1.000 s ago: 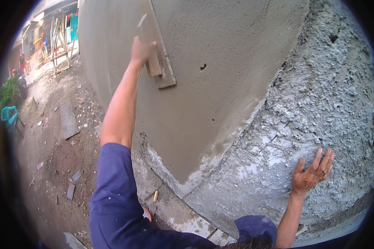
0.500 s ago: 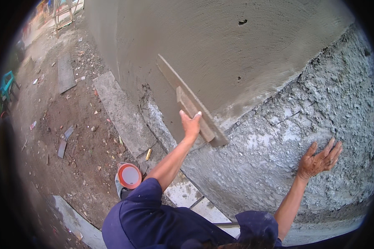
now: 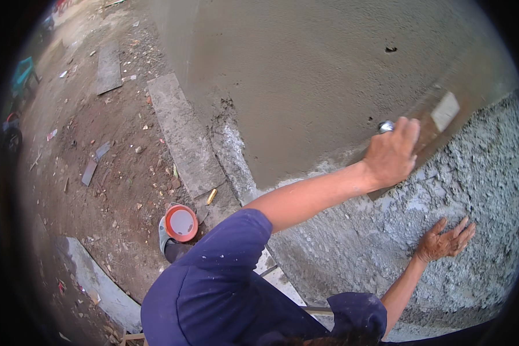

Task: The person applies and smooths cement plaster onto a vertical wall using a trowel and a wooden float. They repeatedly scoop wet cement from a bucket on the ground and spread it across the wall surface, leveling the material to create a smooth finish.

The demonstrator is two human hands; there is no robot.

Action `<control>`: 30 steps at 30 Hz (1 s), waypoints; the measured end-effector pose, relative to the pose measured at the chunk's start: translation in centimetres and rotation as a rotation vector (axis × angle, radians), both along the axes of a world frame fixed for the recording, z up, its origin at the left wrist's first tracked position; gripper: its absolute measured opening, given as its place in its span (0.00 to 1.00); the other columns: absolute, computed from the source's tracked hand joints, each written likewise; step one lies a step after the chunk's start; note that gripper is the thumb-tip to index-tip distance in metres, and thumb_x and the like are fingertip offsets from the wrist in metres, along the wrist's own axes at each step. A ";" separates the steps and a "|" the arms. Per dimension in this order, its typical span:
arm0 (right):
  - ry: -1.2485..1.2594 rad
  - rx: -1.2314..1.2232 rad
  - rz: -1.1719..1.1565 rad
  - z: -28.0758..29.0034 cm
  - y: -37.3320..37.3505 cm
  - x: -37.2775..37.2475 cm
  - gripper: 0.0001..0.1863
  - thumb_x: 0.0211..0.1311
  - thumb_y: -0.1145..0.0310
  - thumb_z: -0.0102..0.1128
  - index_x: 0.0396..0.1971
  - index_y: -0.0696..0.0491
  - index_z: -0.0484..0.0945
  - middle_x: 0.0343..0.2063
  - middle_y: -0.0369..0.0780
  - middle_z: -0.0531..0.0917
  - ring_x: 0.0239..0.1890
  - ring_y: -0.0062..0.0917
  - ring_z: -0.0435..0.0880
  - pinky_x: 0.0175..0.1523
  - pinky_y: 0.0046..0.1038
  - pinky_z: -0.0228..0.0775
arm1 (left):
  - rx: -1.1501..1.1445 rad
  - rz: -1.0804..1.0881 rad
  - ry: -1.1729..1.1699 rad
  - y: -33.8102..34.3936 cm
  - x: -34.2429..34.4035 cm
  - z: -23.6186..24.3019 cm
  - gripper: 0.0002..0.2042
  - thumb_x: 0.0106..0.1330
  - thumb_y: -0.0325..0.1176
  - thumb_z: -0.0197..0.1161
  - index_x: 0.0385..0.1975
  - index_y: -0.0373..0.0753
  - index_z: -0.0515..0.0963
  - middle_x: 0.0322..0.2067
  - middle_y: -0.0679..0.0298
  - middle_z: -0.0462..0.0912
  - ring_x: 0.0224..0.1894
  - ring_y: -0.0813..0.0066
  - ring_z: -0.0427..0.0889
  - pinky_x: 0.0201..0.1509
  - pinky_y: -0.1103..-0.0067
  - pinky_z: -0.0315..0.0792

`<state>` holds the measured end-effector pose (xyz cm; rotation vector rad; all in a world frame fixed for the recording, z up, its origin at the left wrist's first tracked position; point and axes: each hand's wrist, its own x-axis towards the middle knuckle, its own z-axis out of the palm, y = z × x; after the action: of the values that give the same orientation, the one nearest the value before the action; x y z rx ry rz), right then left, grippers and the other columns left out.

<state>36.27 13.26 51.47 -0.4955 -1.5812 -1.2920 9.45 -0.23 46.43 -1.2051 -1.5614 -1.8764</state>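
Note:
My left hand (image 3: pixel 392 154) is closed around a long plastering float (image 3: pixel 428 134), slightly blurred, which lies against the wall where smooth plaster (image 3: pixel 294 98) meets rough mortar (image 3: pixel 478 155). Part of the float is hidden by the hand. A shiny round piece (image 3: pixel 386 126) shows beside the fingers; what it belongs to I cannot tell. Lower on the right, my right hand (image 3: pixel 446 241) rests on the rough mortar with its fingers spread, holding nothing.
An orange bucket (image 3: pixel 181 223) holding pale liquid stands by my foot. Along the wall's base lies a grey board (image 3: pixel 181 135), with a yellow object (image 3: pixel 211 196) near its end. Debris litters the dirt ground (image 3: pixel 115 190); a teal chair (image 3: pixel 23 75) is far left.
My left hand has carried the float rightward across the wall, from the smooth plaster's lower left to its border with the rough mortar. My right hand has stayed at about the same spot.

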 end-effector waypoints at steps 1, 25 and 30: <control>-0.004 0.003 0.013 0.1 0.0 0.0 0.32 0.80 0.41 0.45 0.71 0.49 0.71 0.73 0.40 0.67 0.77 0.36 0.62 0.76 0.41 0.55 | 0.047 0.049 0.092 -0.4 -1.0 1.3 0.30 0.59 0.29 0.71 0.59 0.28 0.64 0.40 0.52 0.75 0.30 0.66 0.83 0.23 0.75 0.77; -0.089 0.081 -0.045 -0.1 2.6 1.2 0.34 0.77 0.42 0.53 0.69 0.54 0.72 0.68 0.47 0.72 0.72 0.48 0.69 0.67 0.54 0.73 | 0.470 -0.150 -1.983 2.4 7.5 -44.1 0.29 0.68 0.30 0.67 0.66 0.33 0.61 0.55 0.47 0.77 0.56 0.50 0.81 0.56 0.50 0.81; -0.100 0.094 -0.061 0.2 2.8 1.6 0.35 0.76 0.40 0.53 0.67 0.55 0.74 0.67 0.48 0.73 0.74 0.49 0.67 0.67 0.53 0.73 | 0.517 -0.246 -1.656 2.8 12.2 -29.5 0.34 0.66 0.29 0.69 0.69 0.33 0.59 0.58 0.49 0.76 0.64 0.56 0.76 0.72 0.64 0.68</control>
<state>37.87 16.07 51.66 -0.4288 -1.5896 -1.4500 21.65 2.57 16.96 0.7493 -1.1689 -3.3699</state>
